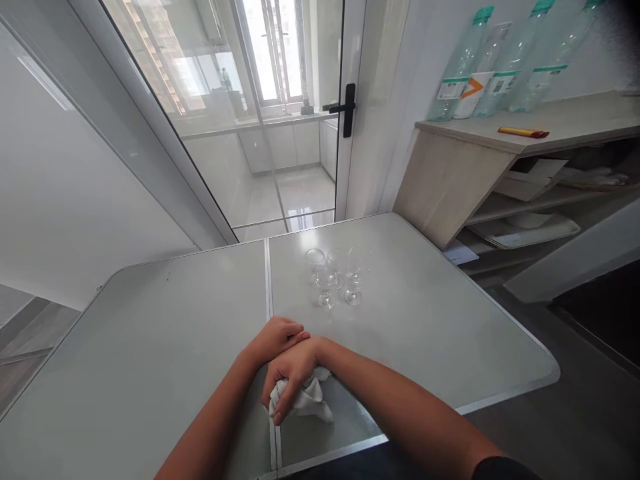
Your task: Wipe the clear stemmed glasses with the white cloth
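My right hand [294, 367] is closed around a crumpled white cloth [313, 398], which bunches out between thumb and fingers near the front edge of the table. Across the wrist and back of that hand rests my left hand [278, 338], its fingers curled together with no object showing in them. Beyond both hands stand several clear stemmed glasses [353, 295] in a close group, apart from the hands. Their transparent bowls overlap, so some outlines are hard to make out.
The pale grey table [165, 347] has a metal seam and trim. A glass door [280, 147] with a black handle [349, 110] stands behind it. At right, a wooden shelf unit [445, 173] carries plastic bottles [455, 77] and a yellow-red packet [523, 133].
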The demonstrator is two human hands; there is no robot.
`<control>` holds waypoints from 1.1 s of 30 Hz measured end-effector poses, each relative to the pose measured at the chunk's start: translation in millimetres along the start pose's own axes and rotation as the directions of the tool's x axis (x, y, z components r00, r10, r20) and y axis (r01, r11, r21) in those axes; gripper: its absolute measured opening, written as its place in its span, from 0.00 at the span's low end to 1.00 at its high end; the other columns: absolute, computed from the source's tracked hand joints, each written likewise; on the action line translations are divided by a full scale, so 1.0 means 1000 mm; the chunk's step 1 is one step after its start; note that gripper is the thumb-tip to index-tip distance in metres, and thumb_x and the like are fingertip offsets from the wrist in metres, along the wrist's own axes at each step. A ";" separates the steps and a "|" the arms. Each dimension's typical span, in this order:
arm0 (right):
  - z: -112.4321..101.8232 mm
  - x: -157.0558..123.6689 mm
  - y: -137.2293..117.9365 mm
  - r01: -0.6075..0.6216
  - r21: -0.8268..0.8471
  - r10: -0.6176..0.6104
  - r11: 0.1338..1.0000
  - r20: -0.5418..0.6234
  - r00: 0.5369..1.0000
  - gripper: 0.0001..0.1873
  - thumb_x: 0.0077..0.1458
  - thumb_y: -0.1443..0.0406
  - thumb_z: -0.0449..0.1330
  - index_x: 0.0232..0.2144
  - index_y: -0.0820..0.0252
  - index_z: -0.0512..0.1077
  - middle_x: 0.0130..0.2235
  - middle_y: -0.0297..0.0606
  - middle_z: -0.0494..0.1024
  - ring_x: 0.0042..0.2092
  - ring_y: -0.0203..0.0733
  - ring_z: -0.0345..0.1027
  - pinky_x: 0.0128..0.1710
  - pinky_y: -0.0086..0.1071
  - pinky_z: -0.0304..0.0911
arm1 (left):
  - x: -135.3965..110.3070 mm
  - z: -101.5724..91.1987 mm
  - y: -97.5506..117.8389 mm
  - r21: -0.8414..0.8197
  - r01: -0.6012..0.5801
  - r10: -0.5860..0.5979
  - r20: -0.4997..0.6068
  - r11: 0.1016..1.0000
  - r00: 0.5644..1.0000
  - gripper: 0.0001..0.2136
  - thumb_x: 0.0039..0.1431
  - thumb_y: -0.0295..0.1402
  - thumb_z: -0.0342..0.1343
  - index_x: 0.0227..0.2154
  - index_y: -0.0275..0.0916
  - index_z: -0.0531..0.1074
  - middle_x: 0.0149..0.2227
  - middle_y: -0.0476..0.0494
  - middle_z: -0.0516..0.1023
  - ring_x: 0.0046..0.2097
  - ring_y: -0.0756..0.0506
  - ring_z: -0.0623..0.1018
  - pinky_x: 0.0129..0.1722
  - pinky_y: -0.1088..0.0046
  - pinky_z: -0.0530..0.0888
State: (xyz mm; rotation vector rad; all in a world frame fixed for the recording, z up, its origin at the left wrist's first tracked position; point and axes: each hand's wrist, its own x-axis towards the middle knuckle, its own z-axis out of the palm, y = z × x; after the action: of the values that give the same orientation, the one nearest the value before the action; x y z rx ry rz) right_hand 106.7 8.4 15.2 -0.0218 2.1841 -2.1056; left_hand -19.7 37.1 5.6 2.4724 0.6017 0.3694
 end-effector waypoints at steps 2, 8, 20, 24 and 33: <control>0.000 0.000 0.000 -0.006 0.007 0.006 1.000 -0.015 1.000 0.19 0.50 0.53 0.74 0.37 0.61 0.79 0.36 0.28 0.81 0.42 0.37 0.73 0.44 0.22 0.63 | 0.001 0.002 -0.002 -0.037 0.013 -0.011 0.039 0.999 0.999 0.26 0.72 0.42 0.49 0.16 0.39 0.61 0.17 0.54 0.56 0.23 0.51 0.55 0.25 0.71 0.56; 0.000 0.002 0.002 0.084 0.031 -0.084 0.996 0.017 0.996 0.19 0.48 0.54 0.75 0.35 0.62 0.80 0.33 0.27 0.79 0.39 0.36 0.73 0.44 0.22 0.64 | 0.008 0.000 0.005 -0.215 0.109 -0.146 -0.164 0.971 0.976 0.13 0.68 0.41 0.56 0.31 0.40 0.75 0.31 0.48 0.75 0.32 0.49 0.71 0.33 0.73 0.69; 0.001 0.003 0.003 0.080 0.090 -0.084 0.993 0.040 0.996 0.22 0.45 0.53 0.77 0.34 0.64 0.81 0.34 0.31 0.80 0.39 0.37 0.72 0.45 0.23 0.64 | 0.078 0.026 0.011 -0.374 0.158 -0.275 -0.282 0.914 0.919 0.24 0.48 0.41 0.74 0.48 0.40 0.79 0.32 0.49 0.77 0.28 0.51 0.71 0.31 0.73 0.71; 0.003 0.001 0.002 0.067 0.095 -0.071 0.993 0.038 0.997 0.24 0.44 0.52 0.77 0.34 0.65 0.81 0.33 0.32 0.80 0.38 0.37 0.72 0.43 0.24 0.64 | 0.098 0.038 0.009 -0.370 0.137 -0.252 -0.283 0.919 0.925 0.16 0.53 0.40 0.71 0.42 0.39 0.81 0.28 0.49 0.78 0.28 0.50 0.73 0.31 0.73 0.71; 0.008 -0.003 0.010 0.011 0.045 -0.009 0.999 -0.035 0.999 0.26 0.49 0.46 0.72 0.34 0.65 0.79 0.33 0.33 0.78 0.36 0.37 0.69 0.40 0.26 0.63 | 0.035 0.011 -0.005 -0.391 0.166 -0.354 -0.478 0.905 0.804 0.11 0.58 0.41 0.66 0.38 0.39 0.81 0.34 0.42 0.84 0.32 0.47 0.80 0.33 0.71 0.77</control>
State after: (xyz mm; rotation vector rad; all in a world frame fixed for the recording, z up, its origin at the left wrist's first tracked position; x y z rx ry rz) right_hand 110.8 0.9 5.2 0.0077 2.1593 -2.1764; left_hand 13.0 52.8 -2.1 1.9099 1.0097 0.9895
